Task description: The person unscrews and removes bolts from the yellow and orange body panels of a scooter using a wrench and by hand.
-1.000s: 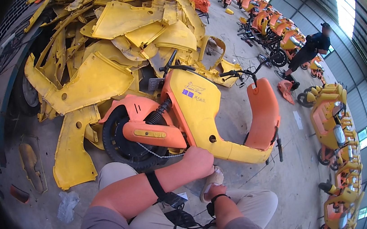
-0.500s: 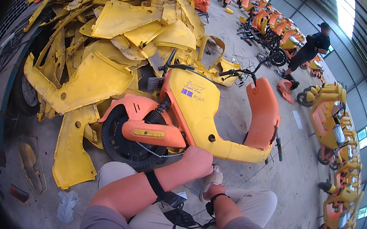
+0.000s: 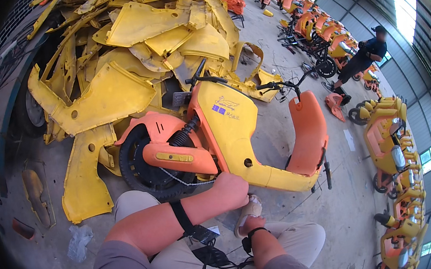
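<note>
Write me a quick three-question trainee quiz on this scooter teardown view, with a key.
1. True or false: the left hand rests against the lower edge of the yellow scooter body.
2. What lies heaped behind the scooter? A) yellow body panels B) cardboard boxes C) spare tyres
3. Is the right hand visible?

Key
1. True: the closed fist sits at the yellow frame, beside the rear wheel.
2. A: the pile of yellow panels.
3. No: only the right forearm shows; the hand itself is hidden behind the left arm and the sandalled foot.
</note>
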The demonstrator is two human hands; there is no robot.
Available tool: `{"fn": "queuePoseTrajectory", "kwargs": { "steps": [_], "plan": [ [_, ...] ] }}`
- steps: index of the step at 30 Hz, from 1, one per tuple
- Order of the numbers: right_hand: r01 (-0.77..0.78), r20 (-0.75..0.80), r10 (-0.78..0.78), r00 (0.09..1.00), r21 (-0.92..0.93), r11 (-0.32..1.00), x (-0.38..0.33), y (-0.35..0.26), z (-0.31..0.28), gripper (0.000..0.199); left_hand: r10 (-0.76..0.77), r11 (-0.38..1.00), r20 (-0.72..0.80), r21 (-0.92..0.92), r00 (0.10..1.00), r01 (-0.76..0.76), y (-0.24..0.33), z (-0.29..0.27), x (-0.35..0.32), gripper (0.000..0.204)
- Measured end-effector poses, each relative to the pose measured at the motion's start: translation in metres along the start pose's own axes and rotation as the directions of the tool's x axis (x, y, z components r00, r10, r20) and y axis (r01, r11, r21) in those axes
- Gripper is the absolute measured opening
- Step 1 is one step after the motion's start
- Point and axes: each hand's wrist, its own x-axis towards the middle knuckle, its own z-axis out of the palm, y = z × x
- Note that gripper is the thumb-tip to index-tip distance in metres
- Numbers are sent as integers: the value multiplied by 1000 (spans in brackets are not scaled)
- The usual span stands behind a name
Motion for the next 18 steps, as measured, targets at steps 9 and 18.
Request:
{"fn": "queuePoseTrajectory", "kwargs": {
  "steps": [9,18],
  "plan": [
    [41,30,-40,999,-29,999,1,3,-3,59,13,1000,9,6,1000,-13,1,1,2,39],
    [43,49,-41,998,-50,998,-1,5,-4,65,7,1000,27,8,1000,-7,3,0,3,39]
  ]
}}
